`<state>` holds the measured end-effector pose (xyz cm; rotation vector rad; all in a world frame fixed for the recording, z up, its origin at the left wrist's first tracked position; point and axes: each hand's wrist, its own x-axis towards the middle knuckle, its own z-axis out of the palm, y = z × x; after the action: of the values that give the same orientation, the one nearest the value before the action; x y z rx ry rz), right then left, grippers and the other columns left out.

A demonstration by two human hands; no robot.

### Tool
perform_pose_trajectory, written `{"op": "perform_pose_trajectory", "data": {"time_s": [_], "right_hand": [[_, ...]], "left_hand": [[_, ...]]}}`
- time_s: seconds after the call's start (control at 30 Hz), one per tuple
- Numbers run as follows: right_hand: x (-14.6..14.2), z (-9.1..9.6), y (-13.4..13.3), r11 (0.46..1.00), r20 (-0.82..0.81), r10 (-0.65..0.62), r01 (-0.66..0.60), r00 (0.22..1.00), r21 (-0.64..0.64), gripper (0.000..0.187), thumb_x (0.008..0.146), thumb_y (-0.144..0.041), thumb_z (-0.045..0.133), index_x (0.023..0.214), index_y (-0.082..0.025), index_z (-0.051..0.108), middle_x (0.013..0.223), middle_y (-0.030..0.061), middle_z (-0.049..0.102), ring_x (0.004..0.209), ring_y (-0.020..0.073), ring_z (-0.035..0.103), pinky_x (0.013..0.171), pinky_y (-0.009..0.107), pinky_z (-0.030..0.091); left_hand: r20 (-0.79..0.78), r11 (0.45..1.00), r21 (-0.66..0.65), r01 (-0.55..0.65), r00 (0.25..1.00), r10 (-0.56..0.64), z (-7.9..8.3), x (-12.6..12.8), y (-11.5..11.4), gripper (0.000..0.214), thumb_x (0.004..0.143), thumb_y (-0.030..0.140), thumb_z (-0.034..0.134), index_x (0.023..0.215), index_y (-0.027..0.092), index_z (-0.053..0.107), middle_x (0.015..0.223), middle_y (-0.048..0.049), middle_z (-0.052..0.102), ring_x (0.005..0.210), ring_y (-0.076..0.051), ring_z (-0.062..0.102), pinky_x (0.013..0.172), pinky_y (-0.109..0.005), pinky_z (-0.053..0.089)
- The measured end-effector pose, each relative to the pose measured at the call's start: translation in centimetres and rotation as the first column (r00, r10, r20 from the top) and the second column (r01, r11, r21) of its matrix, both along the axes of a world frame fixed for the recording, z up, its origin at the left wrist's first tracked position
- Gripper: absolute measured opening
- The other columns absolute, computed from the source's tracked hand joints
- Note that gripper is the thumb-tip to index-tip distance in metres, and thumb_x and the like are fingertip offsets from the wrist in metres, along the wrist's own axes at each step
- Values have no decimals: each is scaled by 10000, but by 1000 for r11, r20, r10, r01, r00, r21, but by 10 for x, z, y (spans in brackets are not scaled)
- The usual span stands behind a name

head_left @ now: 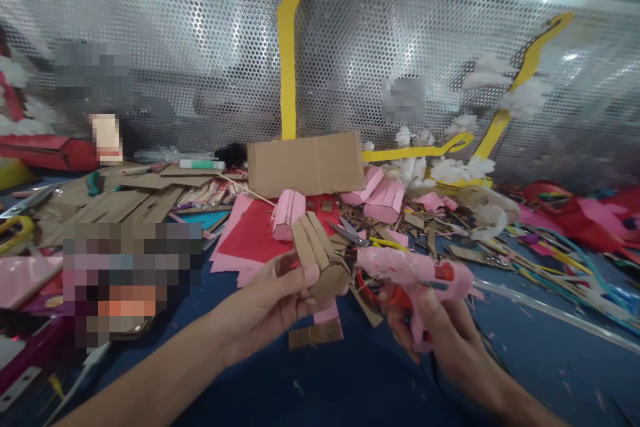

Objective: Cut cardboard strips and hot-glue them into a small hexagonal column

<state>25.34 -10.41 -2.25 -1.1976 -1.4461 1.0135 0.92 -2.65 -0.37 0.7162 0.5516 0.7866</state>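
My left hand (273,300) is closed around a small folded cardboard tube with several flat sides (320,257), holding it up above the blue table. My right hand (440,330) grips a glue gun wrapped in pink paper (415,273), with its nozzle pointing left at the cardboard piece and almost touching it. A small cardboard strip (315,335) lies on the table below the hands.
A larger folded cardboard sheet (306,163) stands behind, with pink folded pieces (383,195), red paper (253,237), small scissors (350,233) and cardboard scraps around it. A perforated metal panel (200,47) with yellow strips (289,47) and cotton tufts backs the table.
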Motion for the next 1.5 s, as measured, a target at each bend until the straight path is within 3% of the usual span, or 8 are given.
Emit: {"op": "perform_pose_trajectory", "data": {"time_s": [0.13,0.3,0.53,0.67,0.8,1.2,1.5], "right_hand": [[-5,8,-1,997,4,8,-8,1000,-76,677,980,-790,450,664,-202,565,568,-12,494,493,130,432,485,275,343],[-6,8,-1,991,-4,1,-2,1000,-136,698,955,-824,449,812,-177,669,555,-16,511,464,123,410,466,258,344],[4,-5,1,994,52,51,-45,997,-104,651,1021,-743,402,774,-193,647,528,-6,540,436,121,424,443,248,371],[5,-5,2,995,112,79,-70,991,-77,691,1030,-738,381,632,-208,576,542,13,544,501,140,483,502,269,418],[5,-2,4,990,167,130,-120,977,-68,699,1052,-722,323,635,-219,570,548,15,549,521,152,501,532,288,436],[3,1,4,997,246,82,-83,966,-5,739,1080,-683,299,583,-213,580,543,15,540,546,160,503,590,315,419],[3,2,4,996,282,84,-68,956,-63,753,1062,-724,271,589,-218,568,566,17,546,580,166,499,628,310,416]], "left_hand": [[43,998,42,42,998,-43,0,-1,1,366,775,310,939,1076,142,819,1109,-132,833,971,-219,809,847,-251,649],[68,996,31,83,994,-85,-5,-3,1,360,806,287,909,1122,140,815,1108,-133,831,974,-211,800,867,-267,651],[77,996,34,77,994,-79,-4,-1,1,421,764,277,936,1126,107,803,1160,-136,817,995,-201,775,890,-281,639],[82,994,55,95,992,-99,-4,0,2,467,757,301,934,1154,98,791,1171,-152,810,995,-217,775,897,-296,631],[62,996,27,81,995,-83,-5,0,1,492,710,318,963,1121,105,799,1136,-143,813,980,-221,771,880,-306,634],[59,999,4,52,997,-53,-8,0,2,518,684,316,983,1118,107,795,1135,-139,816,959,-216,776,872,-312,648],[36,999,11,38,999,-38,-6,0,3,564,671,308,988,1157,108,784,1160,-145,812,989,-235,778,903,-321,637]]}}
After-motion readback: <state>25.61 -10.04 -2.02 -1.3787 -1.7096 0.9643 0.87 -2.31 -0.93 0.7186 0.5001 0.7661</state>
